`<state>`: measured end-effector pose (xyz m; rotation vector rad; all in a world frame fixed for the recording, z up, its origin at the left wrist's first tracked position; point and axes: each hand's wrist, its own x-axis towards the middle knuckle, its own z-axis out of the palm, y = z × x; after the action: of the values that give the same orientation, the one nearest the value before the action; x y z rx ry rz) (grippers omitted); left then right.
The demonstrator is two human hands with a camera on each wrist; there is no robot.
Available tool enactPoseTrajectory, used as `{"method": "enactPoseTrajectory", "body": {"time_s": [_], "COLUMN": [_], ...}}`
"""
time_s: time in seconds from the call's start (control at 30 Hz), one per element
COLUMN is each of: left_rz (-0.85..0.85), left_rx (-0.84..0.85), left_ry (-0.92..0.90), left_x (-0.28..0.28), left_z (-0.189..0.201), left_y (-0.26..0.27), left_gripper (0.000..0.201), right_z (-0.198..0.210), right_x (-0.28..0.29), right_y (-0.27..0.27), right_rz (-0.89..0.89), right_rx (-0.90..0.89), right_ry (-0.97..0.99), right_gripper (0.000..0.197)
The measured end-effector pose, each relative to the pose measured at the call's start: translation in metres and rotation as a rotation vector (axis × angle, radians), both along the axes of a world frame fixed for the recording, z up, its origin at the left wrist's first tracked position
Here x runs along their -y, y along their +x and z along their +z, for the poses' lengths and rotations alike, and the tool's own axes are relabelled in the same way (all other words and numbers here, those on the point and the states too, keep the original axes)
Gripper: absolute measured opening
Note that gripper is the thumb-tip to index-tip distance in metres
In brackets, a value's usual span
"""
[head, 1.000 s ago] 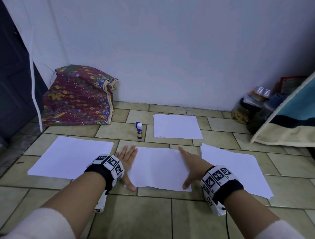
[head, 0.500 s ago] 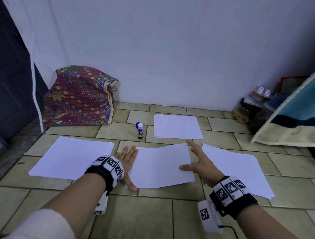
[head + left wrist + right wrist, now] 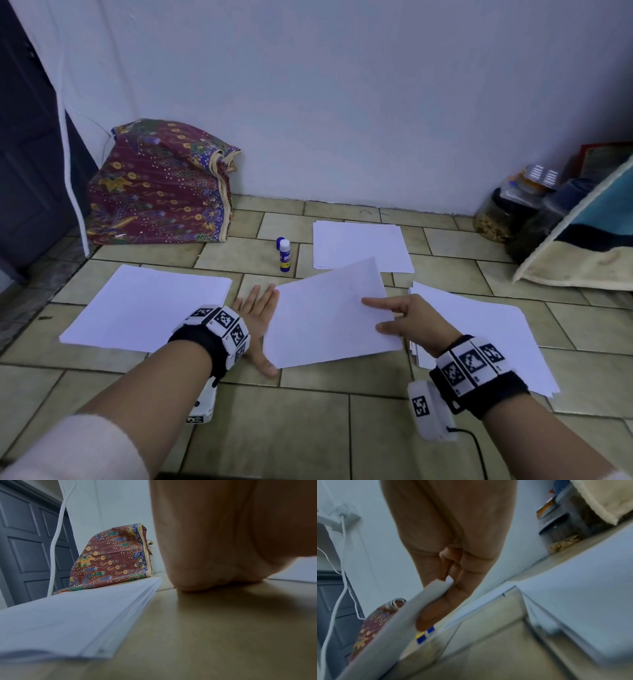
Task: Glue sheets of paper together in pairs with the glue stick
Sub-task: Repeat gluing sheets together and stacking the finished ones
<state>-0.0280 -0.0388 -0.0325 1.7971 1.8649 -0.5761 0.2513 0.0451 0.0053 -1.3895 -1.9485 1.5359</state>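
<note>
Right hand (image 3: 412, 322) pinches the glued sheets (image 3: 329, 315); left hand (image 3: 255, 310) lies flat, empty. Lifting by one edge could peel or crease them.

Right hand (image 3: 453, 563) pinching white sheet (image 3: 388, 628)

A home, at floor level: beige tiled floor (image 3: 342, 428), plain white wall (image 3: 342, 102), panelled door (image 3: 25, 547), folded batik cloth (image 3: 161, 185), food jars (image 3: 503, 212) in the corner.

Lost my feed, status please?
Right hand pinches centre sheet, lifted. Left hand flat on floor. Glue stick upright, untouched. Nothing blocking.
</note>
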Motion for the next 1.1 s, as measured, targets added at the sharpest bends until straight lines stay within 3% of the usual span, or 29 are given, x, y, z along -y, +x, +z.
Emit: {"method": "enactPoseTrajectory", "body": {"time_s": [0.13,0.3,0.4,0.53,0.7,1.0,1.1], "left_rz": [0.023,0.024,0.038,0.081,0.093,0.101,0.099], "left_rx": [-0.029,0.026,0.028,0.044,0.022,0.052,0.045], "left_ry": [0.009,-0.006,-0.003,0.025,0.057,0.02,0.019], "left_x": [0.002,0.003,0.002,-0.002,0.0,-0.001,-0.003], "left_z": [0.003,0.003,0.001,-0.002,-0.005,-0.005,-0.006], "left_y": [0.004,0.002,0.002,0.004,0.006,0.004,0.003], "left_gripper": [0.144,0.15,0.159,0.151,0.13,0.15,0.144], "right_z": [0.021,0.045,0.049,0.035,0.012,-0.001,-0.007], "right_x": [-0.021,-0.057,-0.076,-0.112,-0.143,-0.167,-0.171], "right_y": [0.003,0.032,0.029,0.012,-0.004,-0.024,-0.027], "right_rz": [0.062,-0.12,-0.215,-0.302,-0.269,-0.258,-0.247], "right_rx": [0.051,-0.103,-0.093,0.025,0.171,0.259,0.287], "right_ry": [0.111,0.134,0.208,0.203,0.195,0.178,0.183], "right_gripper": [0.053,0.056,0.057,0.051,0.046,0.049,0.049]}}
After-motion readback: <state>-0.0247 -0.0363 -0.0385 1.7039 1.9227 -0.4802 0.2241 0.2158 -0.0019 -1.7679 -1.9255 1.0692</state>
